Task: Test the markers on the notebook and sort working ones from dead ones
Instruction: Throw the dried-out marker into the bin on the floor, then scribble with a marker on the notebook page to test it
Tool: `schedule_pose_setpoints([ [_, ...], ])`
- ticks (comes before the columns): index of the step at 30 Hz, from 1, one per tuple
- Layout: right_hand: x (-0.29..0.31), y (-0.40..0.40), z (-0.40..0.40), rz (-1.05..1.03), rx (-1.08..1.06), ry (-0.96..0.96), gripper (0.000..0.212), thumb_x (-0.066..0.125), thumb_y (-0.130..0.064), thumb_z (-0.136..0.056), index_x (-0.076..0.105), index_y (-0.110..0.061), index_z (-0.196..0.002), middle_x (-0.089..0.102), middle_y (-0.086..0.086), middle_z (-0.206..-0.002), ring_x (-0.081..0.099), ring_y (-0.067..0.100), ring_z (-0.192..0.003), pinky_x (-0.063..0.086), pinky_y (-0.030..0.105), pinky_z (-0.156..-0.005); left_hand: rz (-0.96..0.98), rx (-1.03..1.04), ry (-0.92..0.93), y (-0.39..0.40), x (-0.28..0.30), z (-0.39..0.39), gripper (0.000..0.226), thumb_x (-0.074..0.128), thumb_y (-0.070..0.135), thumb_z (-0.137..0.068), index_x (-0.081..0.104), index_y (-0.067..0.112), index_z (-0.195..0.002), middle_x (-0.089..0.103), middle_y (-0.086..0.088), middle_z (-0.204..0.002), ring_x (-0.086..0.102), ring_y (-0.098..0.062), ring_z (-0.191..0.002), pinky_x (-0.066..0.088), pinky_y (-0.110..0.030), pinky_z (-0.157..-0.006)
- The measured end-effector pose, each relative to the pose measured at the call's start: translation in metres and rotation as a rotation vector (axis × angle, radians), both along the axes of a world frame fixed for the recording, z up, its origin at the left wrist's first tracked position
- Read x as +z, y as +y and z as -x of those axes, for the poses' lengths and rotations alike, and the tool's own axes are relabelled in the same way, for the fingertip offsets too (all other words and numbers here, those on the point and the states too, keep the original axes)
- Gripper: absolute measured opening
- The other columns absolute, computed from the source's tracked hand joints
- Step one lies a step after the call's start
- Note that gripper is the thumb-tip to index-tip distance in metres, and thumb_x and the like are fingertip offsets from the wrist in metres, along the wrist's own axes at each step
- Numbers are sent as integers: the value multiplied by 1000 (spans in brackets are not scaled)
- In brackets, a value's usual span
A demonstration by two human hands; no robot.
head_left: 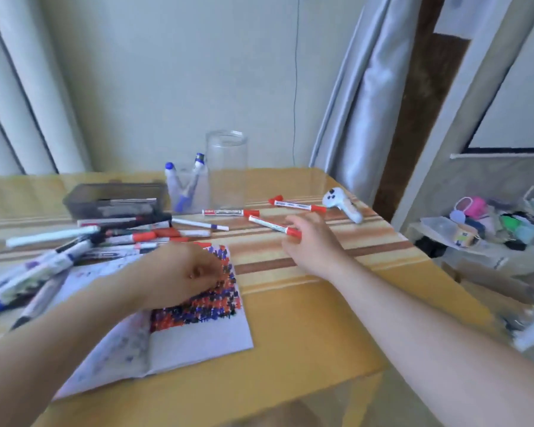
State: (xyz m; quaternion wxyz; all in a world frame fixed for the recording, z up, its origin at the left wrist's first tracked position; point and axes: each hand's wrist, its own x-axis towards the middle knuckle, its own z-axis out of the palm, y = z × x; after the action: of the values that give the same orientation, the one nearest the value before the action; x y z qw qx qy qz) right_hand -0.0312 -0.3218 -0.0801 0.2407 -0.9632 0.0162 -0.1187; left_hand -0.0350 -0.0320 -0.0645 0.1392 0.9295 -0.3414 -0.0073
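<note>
Red marker (275,226): capped at both ends in red, it lies slanted on the striped part of the surface, its near end under the right hand's fingertips.
Right hand (310,238): arm stretched forward from the lower right, palm down, fingers curled round the marker's near end — pinching it.
Left hand (182,274): forearm comes in from the lower left; the hand rests on the notebook with fingers loosely curled, and nothing shows in its hold.
Notebook (198,340): open and flat near the front edge, its right page covered in a block of red, blue and black scribbles, partly hidden by the left hand.
Other red markers: two more lie apart beyond the right hand, one (230,212) near the jar, one (298,205) just left of the controller.
Marker pile (84,241): a loose heap at the left, touching the notebook's far edge.
Cup (188,189): clear, holding two blue-capped markers, beside a tall clear jar (226,167).
Dark box (114,200): left of the cup.
Controller (342,204): white, near the right edge.
Surface (305,328): yellow cloth with brown stripes.
</note>
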Motion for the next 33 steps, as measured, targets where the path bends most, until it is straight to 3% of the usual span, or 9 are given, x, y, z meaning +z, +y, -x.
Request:
schedule_pose_setpoints([
  [4, -13, 14, -54, 358, -199, 183, 48, 47, -65, -95, 55, -37, -134, 39, 2, -145, 35, 36, -133, 41, 49, -106, 177, 2, -39, 18, -25, -7, 14, 67, 42, -91, 72, 41, -104, 68, 24, -93, 58, 6, -84, 43, -12, -75],
  [6, -13, 19, -64, 349, -251, 184, 40, 49, -64, -96, 61, -37, -123, 46, 4, -140, 39, 34, -130, 42, 47, -103, 262, -13, -37, 22, -29, -8, 11, 67, 41, -92, 73, 38, -100, 69, 23, -90, 59, 5, -84, 39, -6, -73],
  [9, -5, 29, -63, 444, -171, 92, 26, 54, -56, -99, 65, -33, -106, 65, -5, -119, 55, 26, -116, 44, 40, -89, 431, 25, 47, 27, -29, -12, 8, 70, 34, -92, 76, 33, -97, 71, 17, -84, 63, 0, -81, 45, -13, -71],
  [11, 1, 46, -51, 239, -20, 10, 25, 52, -51, -102, 66, -31, -102, 70, -11, -94, 63, 17, -92, 49, 36, -78, 554, 90, 116, 29, -29, -15, 12, 68, 36, -94, 73, 34, -105, 70, 13, -85, 63, -4, -81, 49, -19, -73],
  [13, 12, 74, -33, -280, 160, 17, 21, 56, -41, -103, 66, -25, -95, 65, -11, -69, 58, 11, -65, 47, 31, -63, 661, 139, 163, 32, -29, -18, 23, 65, 43, -96, 65, 38, -118, 67, 13, -96, 64, -5, -87, 53, -27, -79],
  [15, 19, 104, -20, -766, 328, 179, 18, 66, -31, -99, 63, -14, -92, 61, -1, -65, 53, 16, -58, 44, 27, -55, 732, 143, 187, 34, -28, -19, 30, 60, 51, -98, 57, 40, -126, 65, 14, -108, 65, -6, -96, 54, -31, -85],
  [19, 4, 139, -16, -1130, 493, 286, 21, 80, -22, -73, 63, -20, -85, 61, 11, -67, 54, 19, -56, 42, 27, -51, 616, 48, 3, 38, -30, -14, 23, 53, 45, -104, 58, 29, -121, 65, 14, -106, 60, -3, -101, 50, -30, -85],
  [25, -8, 135, -13, -1177, 518, 240, 26, 86, -27, -70, 62, -19, -72, 53, 13, -64, 44, 20, -55, 36, 26, -49, 357, 12, -286, 43, -31, -21, 32, 35, 41, -107, 55, 17, -106, 57, 3, -95, 54, -19, -85, 45, -40, -72],
  [33, -11, 125, -9, -1158, 581, 225, 24, 82, -26, -73, 60, -18, -67, 54, 12, -59, 49, 14, -50, 40, 21, -46, 381, -36, -101, 38, -25, -17, 20, 41, 48, -103, 46, 33, -91, 46, 17, -61, 46, -3, -57, 31, -22, -54],
])
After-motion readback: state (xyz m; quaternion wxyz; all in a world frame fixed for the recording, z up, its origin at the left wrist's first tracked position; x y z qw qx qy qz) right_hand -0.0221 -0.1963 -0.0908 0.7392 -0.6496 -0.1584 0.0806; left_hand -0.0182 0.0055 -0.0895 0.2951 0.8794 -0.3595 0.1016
